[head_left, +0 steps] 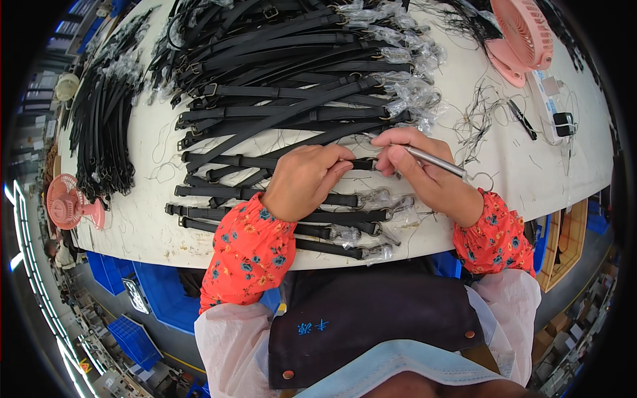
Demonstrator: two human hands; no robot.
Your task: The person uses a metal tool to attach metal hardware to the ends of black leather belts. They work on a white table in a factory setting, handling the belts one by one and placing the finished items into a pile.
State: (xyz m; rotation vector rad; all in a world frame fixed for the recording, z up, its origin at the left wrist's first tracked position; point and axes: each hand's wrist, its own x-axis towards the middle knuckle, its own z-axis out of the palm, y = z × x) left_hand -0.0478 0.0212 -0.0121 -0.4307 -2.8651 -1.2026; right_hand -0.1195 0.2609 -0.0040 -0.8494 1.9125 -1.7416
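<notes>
A black strap with a metal fitting at its end lies among several similar straps across the table. My left hand is closed, pinching this strap between thumb and forefinger. My right hand is closed around a slim silver metal tool, which has a thin wire hook at its rear end. The right fingertips meet at the strap's end, and the tool's tip is hidden there. Clear plastic wrapping covers the fittings at the right ends of many straps.
Dark strap bundles lie on the left. Pink fans stand at left and back right. Loose threads, a black-handled tool and a power strip are at right. Blue crates sit below the table's near edge.
</notes>
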